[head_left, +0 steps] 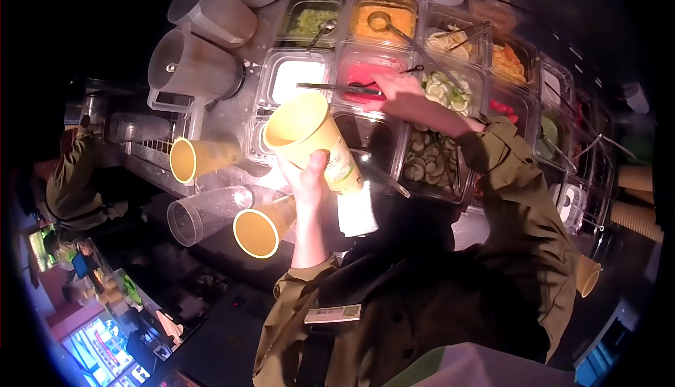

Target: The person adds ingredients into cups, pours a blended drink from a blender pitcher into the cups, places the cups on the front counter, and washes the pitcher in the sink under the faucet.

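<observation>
My left hand (304,176) is wrapped round a yellow paper cup (299,130), which is tilted with its mouth toward the upper left. A bright white strip of paper (357,213) shows below the cup's base. Over the tub of pink-red filling (358,71) reaches my right hand (397,97), its fingers closed on the end of a long dark-handled utensil (334,89). That utensil lies across toward a tub of white contents (299,78); its working end cannot be made out. Sliced limes or cucumbers (448,92) sit in the tub beside my right hand.
Tubs of green pulp (313,21) and orange pulp (394,18) stand at the back. Two pitchers (190,67) are at the left, near yellow cups (184,160) and a clear cup (204,215) lying on their sides. Another person's sleeve (74,176) shows far left.
</observation>
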### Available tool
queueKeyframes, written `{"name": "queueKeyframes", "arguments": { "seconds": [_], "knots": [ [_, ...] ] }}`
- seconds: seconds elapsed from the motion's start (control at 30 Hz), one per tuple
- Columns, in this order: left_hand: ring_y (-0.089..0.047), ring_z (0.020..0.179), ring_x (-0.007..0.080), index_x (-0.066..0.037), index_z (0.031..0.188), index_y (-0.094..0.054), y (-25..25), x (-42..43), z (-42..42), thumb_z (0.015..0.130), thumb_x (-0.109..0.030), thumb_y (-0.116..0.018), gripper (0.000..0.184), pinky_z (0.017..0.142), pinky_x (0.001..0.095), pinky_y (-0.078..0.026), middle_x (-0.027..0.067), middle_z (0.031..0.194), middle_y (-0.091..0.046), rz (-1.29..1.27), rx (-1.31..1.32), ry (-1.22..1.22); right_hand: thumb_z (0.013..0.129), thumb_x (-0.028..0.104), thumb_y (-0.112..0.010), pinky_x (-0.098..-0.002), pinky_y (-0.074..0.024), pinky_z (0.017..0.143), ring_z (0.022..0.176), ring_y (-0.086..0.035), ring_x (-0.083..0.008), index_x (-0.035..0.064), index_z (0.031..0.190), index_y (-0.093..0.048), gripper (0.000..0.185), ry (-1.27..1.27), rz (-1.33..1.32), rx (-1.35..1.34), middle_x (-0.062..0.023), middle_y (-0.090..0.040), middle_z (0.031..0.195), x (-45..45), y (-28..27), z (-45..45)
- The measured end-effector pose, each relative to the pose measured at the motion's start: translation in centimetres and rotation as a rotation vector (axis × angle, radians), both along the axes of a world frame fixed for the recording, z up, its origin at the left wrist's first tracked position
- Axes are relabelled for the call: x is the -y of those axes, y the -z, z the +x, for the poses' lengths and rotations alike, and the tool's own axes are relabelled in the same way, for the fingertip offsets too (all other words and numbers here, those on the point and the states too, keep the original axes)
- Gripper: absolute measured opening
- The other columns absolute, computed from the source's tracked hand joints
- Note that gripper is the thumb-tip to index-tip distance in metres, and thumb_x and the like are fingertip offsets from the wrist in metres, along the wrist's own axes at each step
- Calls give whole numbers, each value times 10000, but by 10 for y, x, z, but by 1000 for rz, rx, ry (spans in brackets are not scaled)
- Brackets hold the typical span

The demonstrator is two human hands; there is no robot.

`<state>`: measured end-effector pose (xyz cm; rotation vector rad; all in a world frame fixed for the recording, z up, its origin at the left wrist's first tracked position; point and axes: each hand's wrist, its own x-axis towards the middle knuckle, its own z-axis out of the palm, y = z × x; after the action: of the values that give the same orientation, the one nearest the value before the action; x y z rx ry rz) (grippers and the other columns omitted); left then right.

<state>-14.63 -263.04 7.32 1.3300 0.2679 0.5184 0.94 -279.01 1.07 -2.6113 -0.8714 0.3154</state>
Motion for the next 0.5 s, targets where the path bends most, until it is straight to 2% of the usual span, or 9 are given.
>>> {"name": "queueKeyframes", "arguments": {
  "seconds": [0.03,0.13,0.17,0.2,0.23,0.3,0.4,0.43,0.5],
  "knots": [
    [-486,928,176,26,1139,-342,5,-2,-1,649,-368,-706,727,813,308,-394,108,1034,-478,14,-12,-22,695,441,-632,-389,-420,768,922,-527,-304,42,1035,-536,533,43,101,-269,-153,-513,1111,-6,-3,8],
    [-494,908,175,26,1140,-341,13,-12,-2,662,-389,-696,725,805,304,-400,103,1012,-487,59,-40,-57,694,340,-669,-357,-456,682,818,-550,-286,45,1054,-522,488,80,594,-441,-143,-520,1067,-12,26,51],
    [-497,901,174,26,1141,-340,16,-14,-5,669,-398,-691,725,802,303,-401,101,1006,-489,72,-51,-64,701,269,-663,-348,-458,649,790,-545,-282,45,1046,-524,434,347,660,-388,-130,-527,1031,-13,2,58],
    [-499,913,177,14,1157,-328,20,-16,-7,701,-401,-660,700,810,307,-407,97,1027,-483,29,-43,-46,711,212,-636,-348,-456,634,771,-544,-276,43,1033,-526,380,394,655,-206,-118,-536,999,-11,-6,59],
    [-502,926,180,1,1172,-315,26,-20,-7,732,-404,-630,675,819,311,-412,94,1049,-477,-12,-30,-31,721,156,-609,-348,-454,619,753,-543,-269,41,1019,-527,331,454,636,-23,-107,-544,966,-9,-15,59],
    [-502,975,192,-20,1207,-287,26,-26,-5,805,-388,-550,605,838,331,-423,90,1101,-466,-87,-36,-1,744,73,-515,-367,-441,624,736,-548,-250,31,981,-531,240,102,455,567,-87,-563,909,7,12,51],
    [-491,1020,193,-35,1238,-253,29,-25,-2,805,-475,-485,660,841,339,-433,98,1137,-455,-316,-101,-2,699,94,-511,-358,-432,643,723,-544,-228,44,976,-533,282,-353,153,711,-65,-542,940,5,52,39],
    [-494,1012,189,-34,1236,-255,27,-23,-2,799,-487,-481,669,837,337,-434,95,1130,-457,-320,-96,-10,711,145,-497,-330,-352,826,849,-520,-217,61,894,-557,209,-323,19,747,-78,-529,818,4,65,39],
    [-500,997,183,-33,1232,-260,20,-19,0,788,-510,-475,687,829,333,-437,88,1116,-462,-323,-78,-22,698,128,-491,-337,-393,772,811,-540,-233,54,820,-560,159,-352,-152,579,-83,-544,773,-3,60,37]
  ]
}}
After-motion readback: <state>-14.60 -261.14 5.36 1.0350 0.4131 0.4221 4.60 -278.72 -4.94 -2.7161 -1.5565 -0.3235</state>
